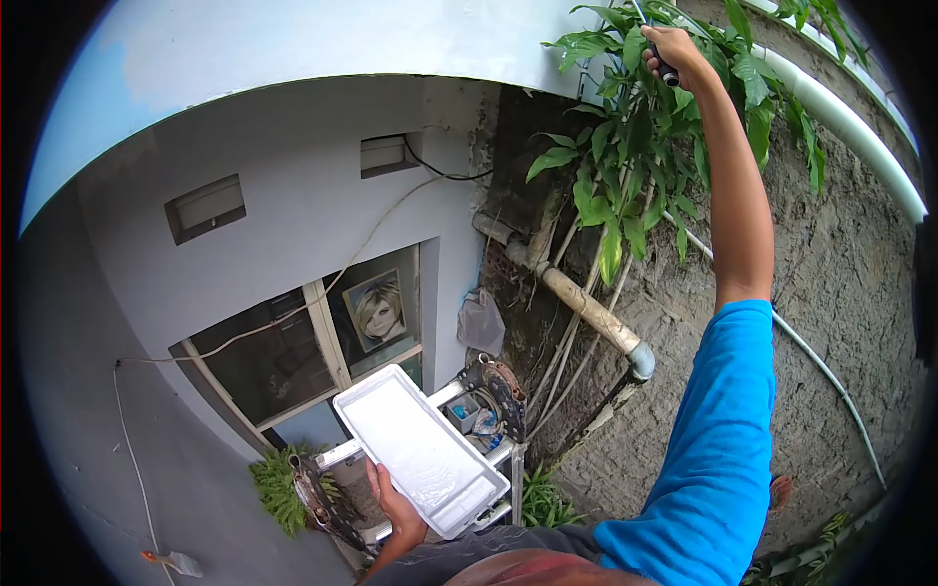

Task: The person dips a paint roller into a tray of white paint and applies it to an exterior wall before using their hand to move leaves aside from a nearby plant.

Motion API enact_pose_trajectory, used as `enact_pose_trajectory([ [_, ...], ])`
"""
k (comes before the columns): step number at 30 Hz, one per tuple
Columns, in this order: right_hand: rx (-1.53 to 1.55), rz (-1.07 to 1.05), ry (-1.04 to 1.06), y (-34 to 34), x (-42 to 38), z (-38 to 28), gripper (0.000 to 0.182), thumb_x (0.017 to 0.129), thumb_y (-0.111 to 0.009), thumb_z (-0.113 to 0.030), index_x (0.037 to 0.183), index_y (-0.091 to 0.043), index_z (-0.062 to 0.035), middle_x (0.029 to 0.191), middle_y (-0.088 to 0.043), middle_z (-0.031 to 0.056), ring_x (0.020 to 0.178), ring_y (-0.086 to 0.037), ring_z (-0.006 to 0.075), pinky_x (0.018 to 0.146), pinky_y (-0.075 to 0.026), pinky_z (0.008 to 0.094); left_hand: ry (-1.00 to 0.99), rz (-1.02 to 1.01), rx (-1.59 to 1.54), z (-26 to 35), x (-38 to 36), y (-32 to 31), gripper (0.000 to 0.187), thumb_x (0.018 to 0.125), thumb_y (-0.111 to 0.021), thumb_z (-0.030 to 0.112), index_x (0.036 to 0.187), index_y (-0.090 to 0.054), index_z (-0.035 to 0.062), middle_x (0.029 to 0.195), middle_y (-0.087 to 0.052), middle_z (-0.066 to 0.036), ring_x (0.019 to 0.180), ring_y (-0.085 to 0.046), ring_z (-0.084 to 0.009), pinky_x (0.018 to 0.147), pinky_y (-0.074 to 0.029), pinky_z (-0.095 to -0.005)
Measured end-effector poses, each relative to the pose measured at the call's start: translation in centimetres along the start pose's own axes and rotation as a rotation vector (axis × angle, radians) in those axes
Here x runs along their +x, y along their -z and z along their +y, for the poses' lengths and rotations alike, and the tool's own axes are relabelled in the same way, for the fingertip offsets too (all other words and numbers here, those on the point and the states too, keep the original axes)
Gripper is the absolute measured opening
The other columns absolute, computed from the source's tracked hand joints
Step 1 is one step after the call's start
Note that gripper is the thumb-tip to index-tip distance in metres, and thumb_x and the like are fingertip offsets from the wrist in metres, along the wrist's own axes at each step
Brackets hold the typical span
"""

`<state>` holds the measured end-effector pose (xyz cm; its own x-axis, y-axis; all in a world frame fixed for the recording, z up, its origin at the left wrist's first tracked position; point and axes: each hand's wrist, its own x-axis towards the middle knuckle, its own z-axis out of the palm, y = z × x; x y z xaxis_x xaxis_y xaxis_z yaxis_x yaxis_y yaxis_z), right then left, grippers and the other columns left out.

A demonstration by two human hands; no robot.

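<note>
Tray (465,500), left grip (398,510) touching edge (closure unclear), right grip (672,57) closed round black handle (670,78)

Window (334,337), pipes and greenery around a rough wall (831,273).
A framed picture (379,311) shows in the window, left of centre, with two small recessed openings (205,208) above. An old pipe (591,313) slants right of centre beneath a leafy plant (611,200); a white pipe (840,110) curves at upper right; a fern (274,488) grows lower left.

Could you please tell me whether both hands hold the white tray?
No, only the left hand holds the white tray; the right hand grips a black handle.
</note>
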<state>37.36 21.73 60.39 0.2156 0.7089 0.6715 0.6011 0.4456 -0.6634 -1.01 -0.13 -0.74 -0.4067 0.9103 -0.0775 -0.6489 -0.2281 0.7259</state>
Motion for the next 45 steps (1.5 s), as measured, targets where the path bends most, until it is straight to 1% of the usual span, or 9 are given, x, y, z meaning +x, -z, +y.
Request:
enact_pose_trajectory([
  [12, 0.075, -0.030, -0.032, 2.3, 4.2, -1.7, 0.033, 0.099, -0.052, -0.030, 0.124, -0.052, -0.0079, 0.068, -0.047, -0.0045, 0.050, -0.043, 0.0023, 0.041, -0.041, 0.0189, -0.025, -0.004, 0.033, -0.3, 0.1, 0.3, 0.053, 0.102, -0.039, 0.025, 0.148, -0.028, 0.0018, 0.140, -0.045, -0.017, 0.121, -0.051, -0.0246, 0.102, -0.039, -0.0330],
  [15, -0.106, 0.070, -0.043, 1.7, 5.2, -2.9, 0.033, 0.100, -0.047, -0.027, 0.082, -0.057, -0.0020, 0.059, -0.055, 0.0063, 0.044, -0.048, 0.0160, 0.038, -0.036, 0.0317, -0.030, -0.008, 0.013, -0.5, 0.1, 0.3, 0.053, 0.102, -0.039, 0.026, 0.148, -0.028, 0.0018, 0.140, -0.044, -0.017, 0.121, -0.051, -0.0247, 0.101, -0.040, -0.0333],
  [17, -0.100, 0.088, -0.041, 1.0, 4.9, -2.0, 0.032, 0.100, -0.047, -0.026, 0.084, -0.059, -0.0019, 0.060, -0.056, 0.0069, 0.045, -0.050, 0.0162, 0.039, -0.038, 0.0324, -0.022, -0.002, 0.028, 0.0, -0.1, -0.1, 0.053, 0.102, -0.039, 0.026, 0.148, -0.028, 0.0018, 0.140, -0.044, -0.017, 0.121, -0.051, -0.0247, 0.101, -0.040, -0.0334],
  [18, 0.073, 0.002, -0.029, 0.8, 5.5, -0.2, 0.033, 0.099, -0.052, -0.030, 0.124, -0.051, -0.0074, 0.068, -0.047, -0.0041, 0.050, -0.044, 0.0031, 0.042, -0.043, 0.0194, -0.017, 0.011, 0.039, 0.1, -0.2, -0.3, 0.053, 0.102, -0.039, 0.026, 0.148, -0.028, 0.0018, 0.140, -0.045, -0.017, 0.121, -0.051, -0.0247, 0.101, -0.040, -0.0335],
  [29, 0.078, -0.086, -0.046, 2.8, 0.1, -0.1, 0.033, 0.100, -0.051, -0.029, 0.125, -0.051, -0.0080, 0.069, -0.048, -0.0037, 0.050, -0.045, 0.0026, 0.041, -0.042, 0.0186, -0.030, 0.003, 0.035, -0.7, 0.4, 0.6, 0.052, 0.102, -0.038, 0.028, 0.144, -0.030, -0.0012, 0.135, -0.047, -0.017, 0.118, -0.052, -0.0254, 0.101, -0.040, -0.0340],
  [31, -0.086, 0.091, -0.075, 1.9, -0.7, -4.5, 0.031, 0.100, -0.047, -0.025, 0.086, -0.060, -0.0017, 0.061, -0.057, 0.0066, 0.047, -0.053, 0.0156, 0.040, -0.039, 0.0325, -0.021, 0.015, 0.006, -0.9, 0.4, 0.8, 0.054, 0.102, -0.039, 0.027, 0.146, -0.028, -0.0016, 0.138, -0.045, -0.018, 0.121, -0.051, -0.0254, 0.102, -0.039, -0.0336],
  [35, 0.057, -0.025, -0.056, 3.2, 6.7, -2.6, 0.029, 0.100, -0.047, -0.025, 0.087, -0.060, -0.0021, 0.060, -0.057, 0.0042, 0.047, -0.053, 0.0135, 0.039, -0.037, 0.0287, -0.038, -0.007, 0.004, -1.2, 0.4, 1.0, 0.054, 0.101, -0.040, 0.027, 0.145, -0.029, -0.0018, 0.138, -0.045, -0.017, 0.121, -0.051, -0.0251, 0.102, -0.039, -0.0337],
  [39, 0.074, -0.037, -0.037, 1.6, 3.4, -0.1, 0.032, 0.100, -0.050, -0.029, 0.125, -0.051, -0.0080, 0.070, -0.049, -0.0035, 0.050, -0.045, 0.0029, 0.041, -0.043, 0.0192, -0.025, -0.009, -0.018, -0.7, 0.3, 0.4, 0.053, 0.101, -0.040, 0.027, 0.145, -0.030, -0.0017, 0.137, -0.046, -0.017, 0.120, -0.051, -0.0248, 0.102, -0.039, -0.0336],
  [45, 0.038, -0.078, -0.026, 3.6, -3.7, 2.6, 0.039, 0.099, -0.051, -0.029, 0.133, -0.050, -0.0077, 0.066, -0.049, -0.0028, 0.047, -0.044, 0.0042, 0.040, -0.040, 0.0213, -0.002, -0.021, -0.028, -0.4, 0.2, 0.2, 0.054, 0.101, -0.041, 0.027, 0.145, -0.031, -0.0019, 0.134, -0.048, -0.017, 0.117, -0.054, -0.0247, 0.100, -0.041, -0.0330],
])
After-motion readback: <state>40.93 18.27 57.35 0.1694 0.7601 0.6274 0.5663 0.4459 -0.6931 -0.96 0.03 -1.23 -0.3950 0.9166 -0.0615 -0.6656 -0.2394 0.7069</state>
